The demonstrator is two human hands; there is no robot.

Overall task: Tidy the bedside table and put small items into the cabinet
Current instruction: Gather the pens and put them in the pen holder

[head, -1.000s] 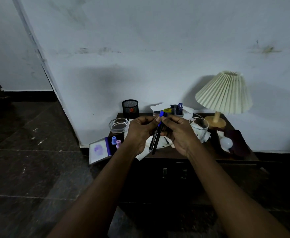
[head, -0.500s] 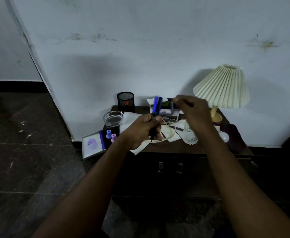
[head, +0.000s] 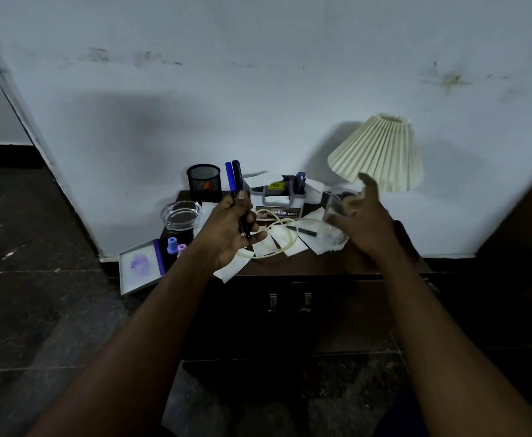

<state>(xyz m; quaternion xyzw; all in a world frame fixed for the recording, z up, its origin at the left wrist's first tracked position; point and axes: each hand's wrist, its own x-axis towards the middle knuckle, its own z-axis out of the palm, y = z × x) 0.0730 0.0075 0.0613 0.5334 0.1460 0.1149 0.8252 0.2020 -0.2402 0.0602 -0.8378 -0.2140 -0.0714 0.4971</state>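
Two markers point(head: 235, 176), both blue-capped, stand upright in the left hand point(head: 230, 230). Thumb and curled fingers clamp the dark barrels, and the caps poke up above the fingertips.

Just left of those caps is one black mesh pen cup point(head: 204, 184), with something orange showing inside it. Below the cup, off the left knuckles, sits one glass ashtray point(head: 181, 213). Down beside the left wrist are two little stoppers, one blue point(head: 172, 246) and one pink point(head: 182, 247), and next to them one white-framed card point(head: 138, 268) with a purple smudge.

Just right of the left thumb is one grey caddy point(head: 277, 197) with a yellow label. A blue object point(head: 301, 179) stands in its right end; what it is, I can't make out.

Between the two hands, one cream cord point(head: 279, 238) loops over several white paper scraps point(head: 313, 244). One black pen point(head: 302, 230) lies across them, near the right palm.

The right hand point(head: 367, 217) is a blur, its fingers spread and bent beside one clear glass point(head: 337, 212). I cannot tell whether they grip it or only hover.

Behind those fingertips stands one pleated lamp point(head: 381, 152). All of it sits on the bedside table point(head: 321, 268). Below the table edge, between the forearms, the cabinet point(head: 337, 310) shows two metal handles point(head: 272, 302), side by side.
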